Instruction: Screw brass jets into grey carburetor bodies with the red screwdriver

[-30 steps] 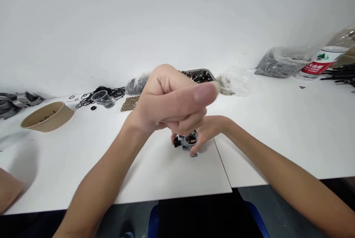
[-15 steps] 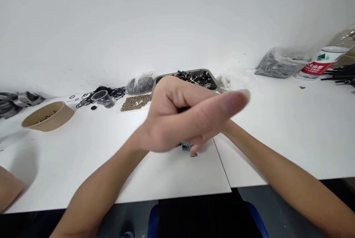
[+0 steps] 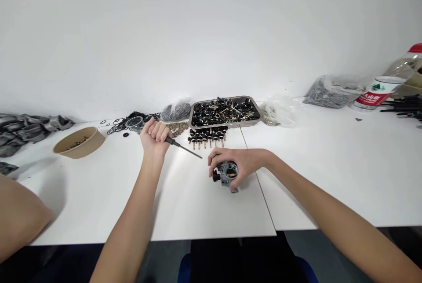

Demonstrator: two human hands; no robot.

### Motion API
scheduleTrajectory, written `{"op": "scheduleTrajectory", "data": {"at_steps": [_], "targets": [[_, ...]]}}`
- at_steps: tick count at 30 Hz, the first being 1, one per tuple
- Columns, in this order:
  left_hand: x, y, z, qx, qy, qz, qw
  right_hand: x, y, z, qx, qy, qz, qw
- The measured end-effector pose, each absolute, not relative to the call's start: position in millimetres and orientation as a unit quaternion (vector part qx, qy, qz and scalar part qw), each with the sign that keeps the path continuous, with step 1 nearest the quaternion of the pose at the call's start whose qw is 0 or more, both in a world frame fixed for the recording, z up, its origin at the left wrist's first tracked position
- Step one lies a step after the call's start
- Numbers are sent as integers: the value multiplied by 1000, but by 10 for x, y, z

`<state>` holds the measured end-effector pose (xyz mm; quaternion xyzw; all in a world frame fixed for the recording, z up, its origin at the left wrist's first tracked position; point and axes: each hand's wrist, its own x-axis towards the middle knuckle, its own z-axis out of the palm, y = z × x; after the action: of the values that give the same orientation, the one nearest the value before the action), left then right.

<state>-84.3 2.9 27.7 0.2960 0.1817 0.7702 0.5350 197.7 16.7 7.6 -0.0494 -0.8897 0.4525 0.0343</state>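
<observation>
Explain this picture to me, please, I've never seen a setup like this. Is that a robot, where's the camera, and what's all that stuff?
There's no robot: these are a person's own two bare hands. The camera is worn on their head, looking forward and down, so you see roughly what they see.

The left hand holds what looks like a screwdriver, its tip pointing toward a metal part but apart from it. The right hand grips that part on the white table.

Farther back is a metal tray of small dark pieces, with more lined up in front. To the left is a tan bowl; to the right, a plastic bottle. At the left edge is what seems to be another person's arm.
</observation>
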Motion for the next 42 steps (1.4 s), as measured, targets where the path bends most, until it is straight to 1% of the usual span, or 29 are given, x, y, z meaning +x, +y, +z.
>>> {"op": "scheduleTrajectory", "data": {"at_steps": [2,5,8,10,13,18,23,26,29,34,38,42], "targets": [[-937,64,114,244,193,780,542,1988,138,111,-72,-897,436,23],[-997,119,7,187,207,784,555,2033,-22,209,-175,-912,371,11],[-1021,151,-11,182,209,781,560,2085,-294,301,-255,-928,268,50],[-1021,160,-20,178,210,780,562,2095,-463,324,-270,-939,196,87],[-992,165,-51,171,216,777,566,2061,-604,305,-288,-944,128,102],[-933,171,-89,166,225,773,570,2025,-614,299,-298,-941,129,90],[-910,165,-80,169,229,766,577,2281,-638,421,-341,-917,190,83],[-892,162,-71,168,230,761,583,2646,-640,471,-381,-893,218,97],[-875,165,-62,165,234,755,591,3172,-545,422,-429,-873,205,111],[-864,173,-59,156,243,749,597,4231,-240,206,-491,-855,95,135],[-834,160,-49,157,251,745,598,5032,-51,88,-547,-820,59,157],[-737,136,-26,167,260,737,601,5680,123,-39,-559,-811,25,170]]}}
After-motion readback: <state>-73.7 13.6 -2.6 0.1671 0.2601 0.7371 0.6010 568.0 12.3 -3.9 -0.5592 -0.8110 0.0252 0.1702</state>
